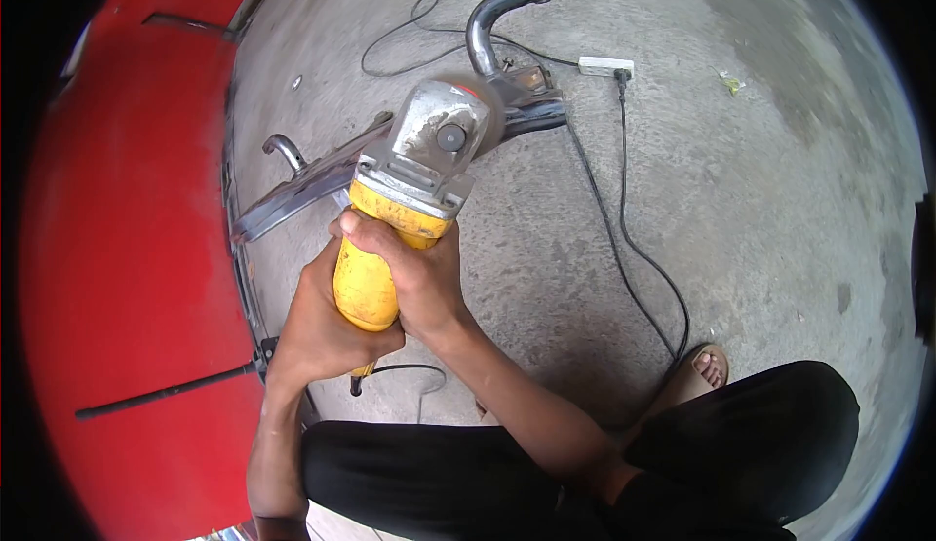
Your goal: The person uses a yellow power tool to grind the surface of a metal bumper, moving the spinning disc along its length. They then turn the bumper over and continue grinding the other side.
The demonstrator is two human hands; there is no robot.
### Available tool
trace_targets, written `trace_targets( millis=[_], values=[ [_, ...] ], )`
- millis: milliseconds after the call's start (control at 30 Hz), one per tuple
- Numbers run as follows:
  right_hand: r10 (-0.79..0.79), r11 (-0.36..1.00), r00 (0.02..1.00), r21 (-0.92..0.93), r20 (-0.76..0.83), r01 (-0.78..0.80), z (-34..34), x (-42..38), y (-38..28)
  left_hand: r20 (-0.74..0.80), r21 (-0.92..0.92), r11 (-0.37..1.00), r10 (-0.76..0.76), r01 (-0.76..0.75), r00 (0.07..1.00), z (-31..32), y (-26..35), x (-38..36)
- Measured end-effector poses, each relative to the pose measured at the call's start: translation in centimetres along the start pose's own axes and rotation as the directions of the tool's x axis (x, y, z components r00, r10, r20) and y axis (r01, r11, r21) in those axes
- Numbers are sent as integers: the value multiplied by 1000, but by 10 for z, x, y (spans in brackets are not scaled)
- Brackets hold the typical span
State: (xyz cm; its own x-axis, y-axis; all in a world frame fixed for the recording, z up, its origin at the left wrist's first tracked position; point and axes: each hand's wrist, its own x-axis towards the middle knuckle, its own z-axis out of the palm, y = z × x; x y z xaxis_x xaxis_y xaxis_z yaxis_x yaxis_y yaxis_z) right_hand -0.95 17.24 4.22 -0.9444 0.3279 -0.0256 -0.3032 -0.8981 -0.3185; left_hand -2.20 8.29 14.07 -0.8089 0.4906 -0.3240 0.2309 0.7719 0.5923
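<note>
Both my hands are closed around a yellow angle grinder [366, 288] with a scuffed metal gear head. My left hand [317, 331] wraps the rear of its body from the left and below. Farther forward, my right hand [424, 273] grips near the gear head, its thumb across the top. The grinder's disc [495, 117] looks blurred and overlaps a welded metal tube frame [312, 182] in this view. This frame lies on the floor, with a bent tube [485, 26] rising at its far end and a short curved stub [285, 151] at the left. The gear head hides its middle.
A white power strip [606, 66] sits on the concrete floor [760, 200] at the far side, a black plug in it. Black cable [639, 249] loops down towards my sandalled foot [710, 366]. Along the left stands a red panel [136, 249] with a black bar [166, 391].
</note>
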Motion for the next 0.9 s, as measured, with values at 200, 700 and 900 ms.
trace_targets(
  millis=[200,700,900],
  values=[
    [-30,996,999,85,24,28,-1,4,-20,-10,1,999,45,-45,999,8,15,4],
    [30,993,999,116,30,-34,0,-3,-5,-43,18,1000,24,-23,999,6,11,-6],
    [-5,993,997,116,73,-3,-2,-3,9,-69,71,996,62,-57,996,3,0,-8]
  ],
)
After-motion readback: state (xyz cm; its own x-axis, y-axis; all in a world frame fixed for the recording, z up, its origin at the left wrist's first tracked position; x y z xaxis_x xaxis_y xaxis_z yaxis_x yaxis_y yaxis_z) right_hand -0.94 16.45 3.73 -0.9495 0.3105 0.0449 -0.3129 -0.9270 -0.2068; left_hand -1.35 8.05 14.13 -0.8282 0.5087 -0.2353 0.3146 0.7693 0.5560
